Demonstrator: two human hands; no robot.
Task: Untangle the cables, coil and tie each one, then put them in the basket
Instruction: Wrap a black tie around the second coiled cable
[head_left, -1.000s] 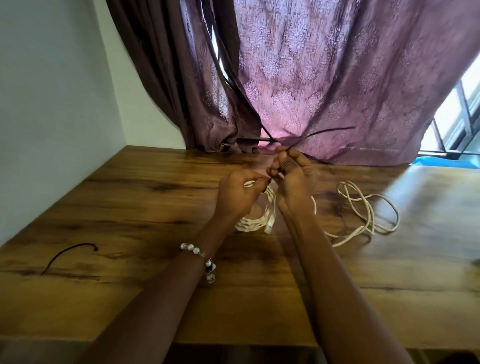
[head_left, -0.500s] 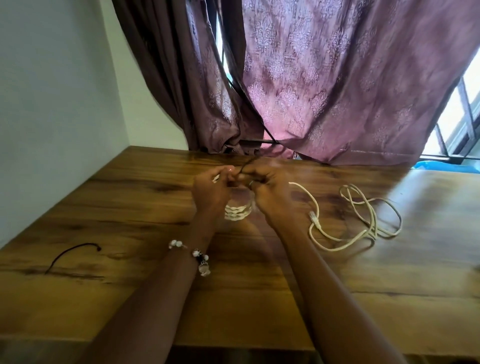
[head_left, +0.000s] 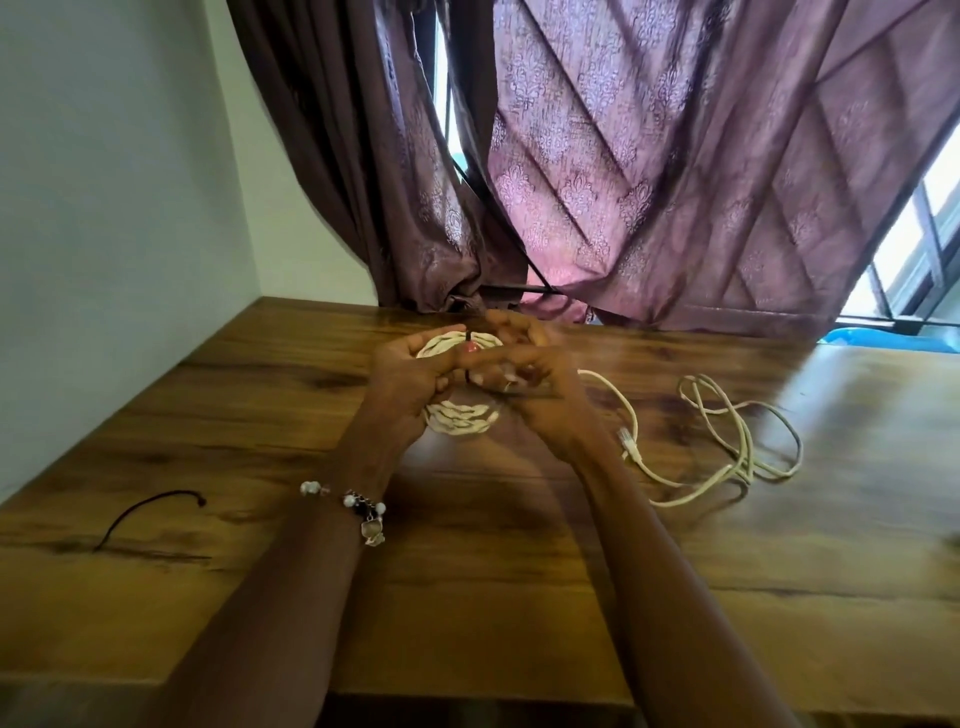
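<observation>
A coiled cream cable (head_left: 460, 418) is held up above the wooden table (head_left: 467, 571) between both hands. My left hand (head_left: 410, 376) grips the coil's left side, fingers curled round it. My right hand (head_left: 530, 374) pinches a thin dark tie (head_left: 469, 358) that runs across the middle of the coil. A second cream cable (head_left: 727, 457) lies loose and looped on the table to the right, its plug end (head_left: 629, 441) near my right wrist. No basket is in view.
A short black tie (head_left: 145, 512) lies on the table at the left. Purple curtains (head_left: 623, 182) hang behind the table's far edge. A white wall (head_left: 104, 208) bounds the left side. A window and a blue object (head_left: 883, 340) show at far right.
Both hands with the coil have shifted left and the coil now faces me more openly. The dark tie, earlier stretched out to the right, is now drawn in across the coil.
</observation>
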